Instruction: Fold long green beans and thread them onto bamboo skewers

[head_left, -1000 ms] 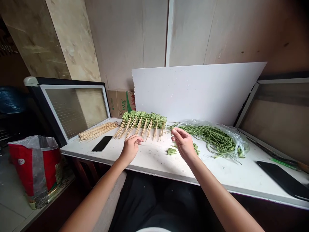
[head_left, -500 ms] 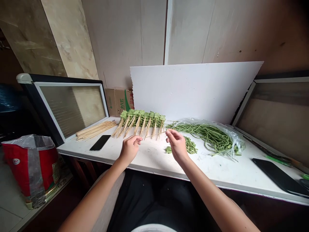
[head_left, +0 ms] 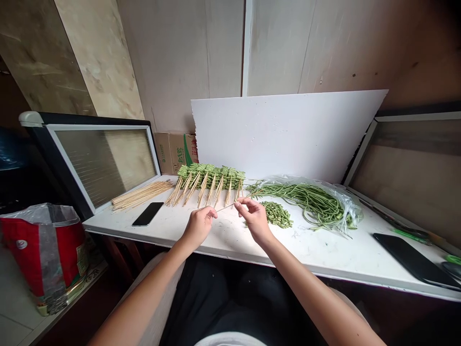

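Observation:
My left hand (head_left: 200, 227) is closed around the near end of a thin bamboo skewer (head_left: 226, 207), which points up to the right. Pinched together on that skewer are the fingers of my right hand (head_left: 255, 220), with what looks like a small piece of long bean at the fingertips, mostly hidden. Just behind my right hand lies a pile of cut long bean pieces (head_left: 278, 215). Farther back, several finished skewers of bean pieces (head_left: 212, 174) are stacked in a row, their bare sticks towards me.
Loose bamboo skewers (head_left: 140, 194) lie at left by a phone (head_left: 148, 214). Uncut long beans (head_left: 313, 202) spill from a clear plastic bag (head_left: 351, 211) at right. Another black phone (head_left: 414, 259) is near the right edge. A red bag (head_left: 21, 254) stands on the floor.
My right hand has moved left and slightly down along the skewer, closer to my left hand. More of the cut bean pile shows. The view has shifted slightly.

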`<state>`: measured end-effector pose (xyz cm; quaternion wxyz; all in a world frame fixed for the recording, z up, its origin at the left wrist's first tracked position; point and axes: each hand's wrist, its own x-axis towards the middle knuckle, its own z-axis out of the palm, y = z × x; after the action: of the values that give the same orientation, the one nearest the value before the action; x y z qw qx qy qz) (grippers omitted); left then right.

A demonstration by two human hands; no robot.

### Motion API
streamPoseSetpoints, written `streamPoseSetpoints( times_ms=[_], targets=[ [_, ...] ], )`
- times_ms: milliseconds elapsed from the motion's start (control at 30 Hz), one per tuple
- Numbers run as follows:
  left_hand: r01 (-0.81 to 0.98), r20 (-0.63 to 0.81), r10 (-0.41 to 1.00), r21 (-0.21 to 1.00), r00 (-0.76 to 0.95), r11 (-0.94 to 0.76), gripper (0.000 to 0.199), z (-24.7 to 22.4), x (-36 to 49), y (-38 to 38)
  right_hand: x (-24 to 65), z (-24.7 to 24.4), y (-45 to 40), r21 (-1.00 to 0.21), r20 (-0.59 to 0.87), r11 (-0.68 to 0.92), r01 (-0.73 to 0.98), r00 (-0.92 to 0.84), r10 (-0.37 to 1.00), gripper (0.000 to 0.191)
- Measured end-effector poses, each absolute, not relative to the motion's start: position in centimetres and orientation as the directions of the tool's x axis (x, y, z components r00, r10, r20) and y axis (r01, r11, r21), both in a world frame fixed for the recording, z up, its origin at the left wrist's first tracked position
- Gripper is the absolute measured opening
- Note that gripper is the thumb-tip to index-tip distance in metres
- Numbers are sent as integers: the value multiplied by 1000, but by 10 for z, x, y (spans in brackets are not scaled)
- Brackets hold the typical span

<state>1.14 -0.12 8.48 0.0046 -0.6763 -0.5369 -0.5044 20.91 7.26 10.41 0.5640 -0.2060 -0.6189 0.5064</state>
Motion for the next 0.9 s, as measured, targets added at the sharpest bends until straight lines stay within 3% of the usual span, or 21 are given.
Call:
streamPoseSetpoints(
  times_ms=[133,233,333,467,567,733,900],
  targets=[
    [644,604,789,648,-110,-406,28,82,15,2,212,104,76,-865,493,412,-287,-329,806,31],
    [483,450,885,805,-118,-345,39,81,18,3,213,104,79,-861,505,430,-270,-365,782,32],
    [227,220,975,951,-23,-210,49,82,22,3,214,102,83,-863,504,429,-265,-408,761,31],
    [58,72,991,995,112,-79,55,81,26,2,217,100,85,-881,473,395,-261,-445,761,31],
    [91,86,992,991,87,-94,56,76,22,6,219,100,86,-902,431,378,-208,-485,761,34],
    [206,229,971,955,-65,-212,47,71,10,15,223,99,93,-945,327,296,-140,-454,829,40],
    [306,290,952,919,-97,-248,37,74,11,11,220,100,92,-920,392,333,-208,-434,811,33]
  ],
)
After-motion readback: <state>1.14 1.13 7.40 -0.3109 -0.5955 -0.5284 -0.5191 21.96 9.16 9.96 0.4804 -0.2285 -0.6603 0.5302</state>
